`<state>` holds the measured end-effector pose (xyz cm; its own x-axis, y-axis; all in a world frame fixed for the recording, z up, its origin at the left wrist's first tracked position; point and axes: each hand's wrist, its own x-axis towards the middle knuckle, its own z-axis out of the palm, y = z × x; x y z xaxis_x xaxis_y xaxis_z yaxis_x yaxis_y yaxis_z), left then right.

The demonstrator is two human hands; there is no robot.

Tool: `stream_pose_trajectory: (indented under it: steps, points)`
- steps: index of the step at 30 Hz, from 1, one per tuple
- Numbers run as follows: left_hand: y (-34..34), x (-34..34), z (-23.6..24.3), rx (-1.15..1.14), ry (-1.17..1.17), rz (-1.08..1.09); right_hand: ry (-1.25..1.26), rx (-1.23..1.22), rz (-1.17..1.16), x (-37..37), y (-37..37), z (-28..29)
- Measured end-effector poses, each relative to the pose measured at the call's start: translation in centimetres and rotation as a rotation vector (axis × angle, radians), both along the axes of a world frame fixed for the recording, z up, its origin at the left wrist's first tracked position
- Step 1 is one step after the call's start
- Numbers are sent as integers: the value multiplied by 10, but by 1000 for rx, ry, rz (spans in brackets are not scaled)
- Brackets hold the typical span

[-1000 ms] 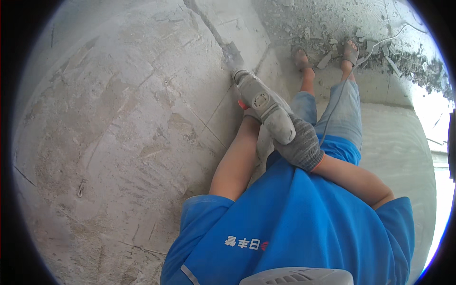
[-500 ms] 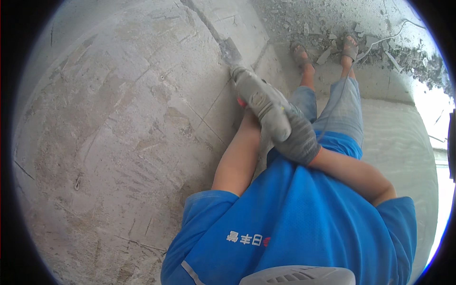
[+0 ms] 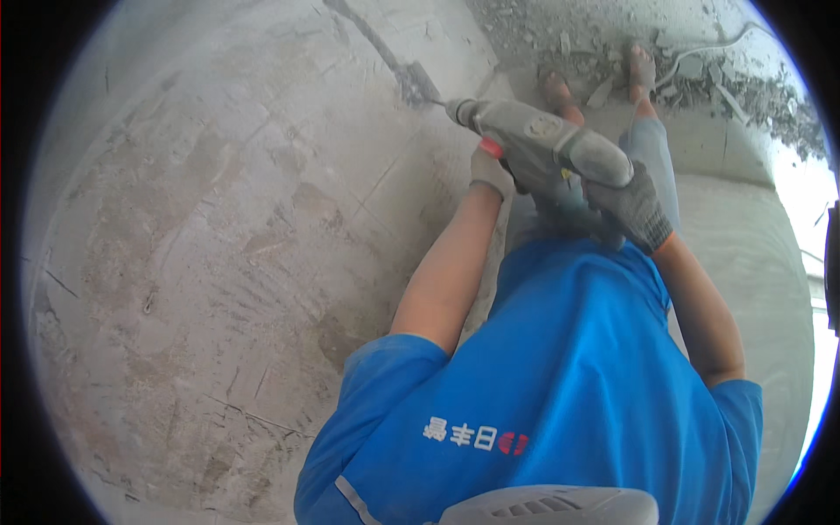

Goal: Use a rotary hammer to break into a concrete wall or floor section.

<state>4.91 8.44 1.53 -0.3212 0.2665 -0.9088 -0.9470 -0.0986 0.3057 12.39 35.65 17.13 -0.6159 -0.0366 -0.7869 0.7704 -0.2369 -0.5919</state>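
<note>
While it is held, the dusty drill (image 3: 532, 124) bridges the right hand (image 3: 632, 206) and left hand (image 3: 492, 170).
Right fingers wrap its rear; left ones, partly hidden, curl round beside its red part (image 3: 491, 147); beyond them, its bit (image 3: 436, 101) points at a chipped notch (image 3: 417, 82).

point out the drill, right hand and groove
drill (image 3: 544, 138): head view, on its housing
right hand (image 3: 630, 205): head view, on its gloved back
groove (image 3: 368, 38): head view, on its dark channel
</note>
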Motion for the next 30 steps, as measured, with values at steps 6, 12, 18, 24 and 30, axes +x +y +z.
stream_pose_trajectory:
  steps: [6, 12, 18, 24, 30]
  points:
    - [45, -16, 22, -238, 183, -213, -49, -178, -75, -8, 59, -39]
    - [24, -32, -3, -520, 186, -652, 22, -694, -221, -19, 81, -155]
    - [66, -46, -5, -539, -62, 82, 103, -941, -88, -53, 104, -226]
    - [51, -53, -14, -452, -82, 285, 35, -702, -111, -88, 88, -212]
    - [12, -47, -20, -333, -91, 215, -71, -646, -281, -47, 53, -183]
